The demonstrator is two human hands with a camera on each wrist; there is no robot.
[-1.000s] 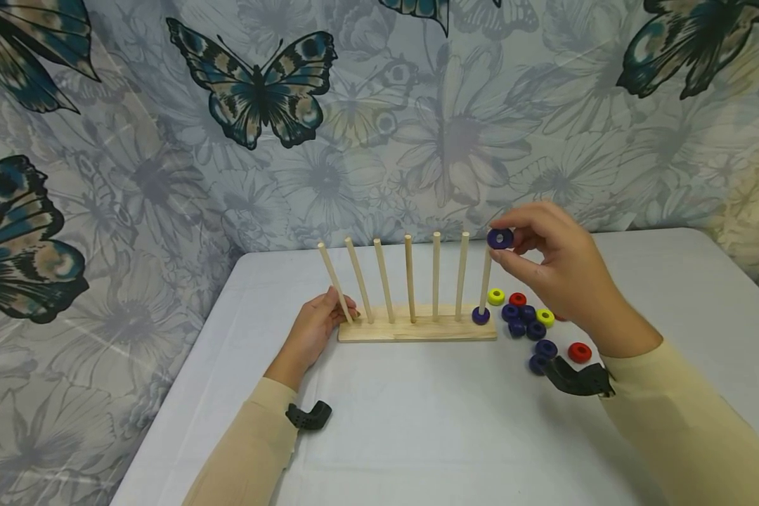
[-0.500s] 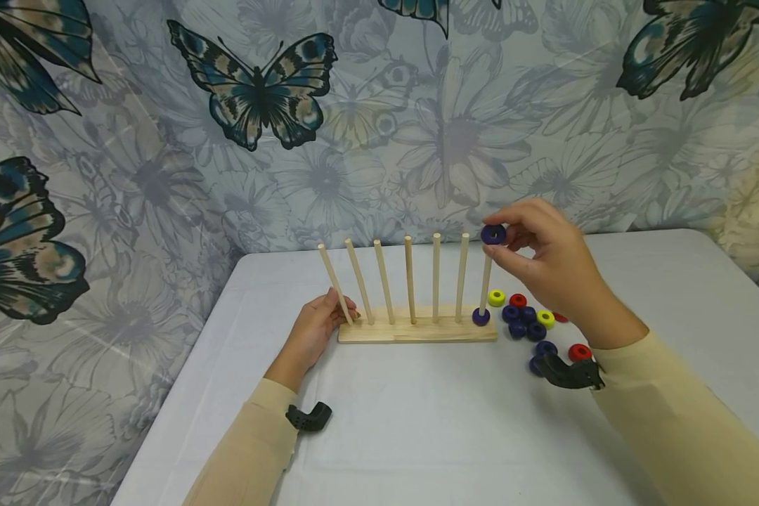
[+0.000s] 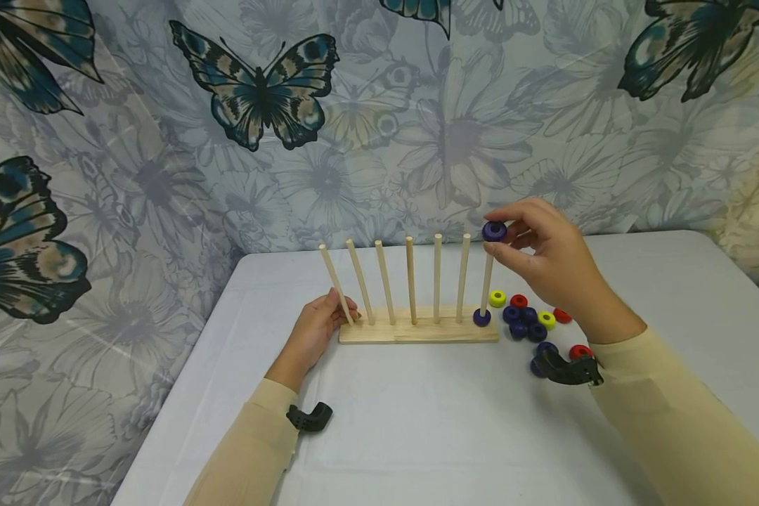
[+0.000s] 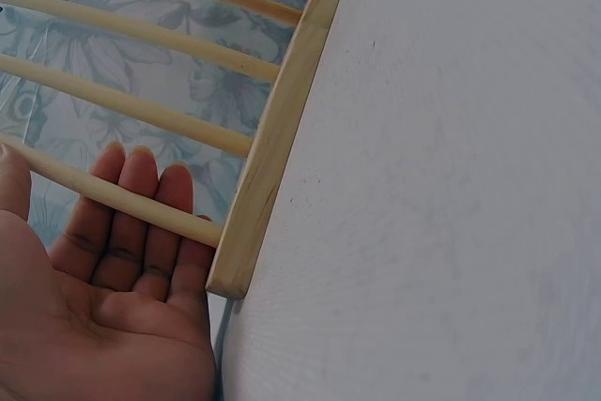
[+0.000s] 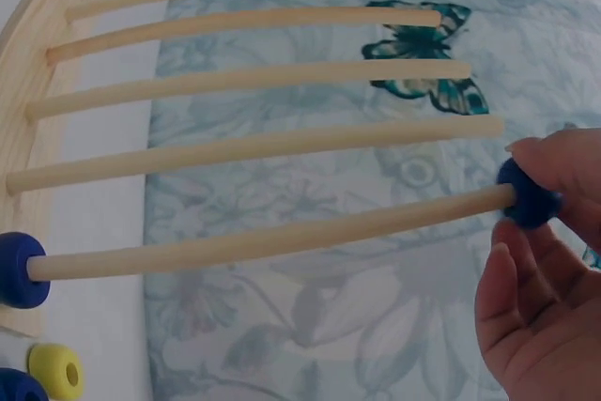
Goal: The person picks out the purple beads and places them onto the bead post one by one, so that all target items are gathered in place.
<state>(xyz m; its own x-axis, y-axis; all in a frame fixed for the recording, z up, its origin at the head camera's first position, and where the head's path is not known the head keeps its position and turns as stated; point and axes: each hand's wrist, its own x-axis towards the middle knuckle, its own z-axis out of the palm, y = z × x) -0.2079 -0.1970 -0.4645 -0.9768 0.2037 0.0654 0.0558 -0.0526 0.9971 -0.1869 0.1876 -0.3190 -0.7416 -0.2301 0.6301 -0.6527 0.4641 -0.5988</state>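
A wooden peg rack (image 3: 417,336) with a row of upright pegs stands on the table. My right hand (image 3: 544,260) pinches a dark blue bead (image 3: 494,231) between thumb and fingers at the top of the rightmost peg (image 5: 282,237). In the right wrist view the peg's tip meets the bead; how far it enters the hole is hidden. Another blue bead (image 3: 481,318) sits at that peg's foot. At the other end, my left hand (image 3: 319,322) rests against the leftmost peg (image 4: 122,196), its fairly straight fingers behind it and the palm exposed.
Loose blue beads (image 3: 537,332), yellow beads (image 3: 497,299) and red beads (image 3: 562,315) lie on the white table (image 3: 417,422) right of the rack, partly under my right forearm. A butterfly-patterned cloth (image 3: 379,140) hangs behind the table.
My right hand has moved slightly left with the blue bead, from just beside the rightmost peg's top to right over it. The bead has tilted a little. My left hand has stayed put.
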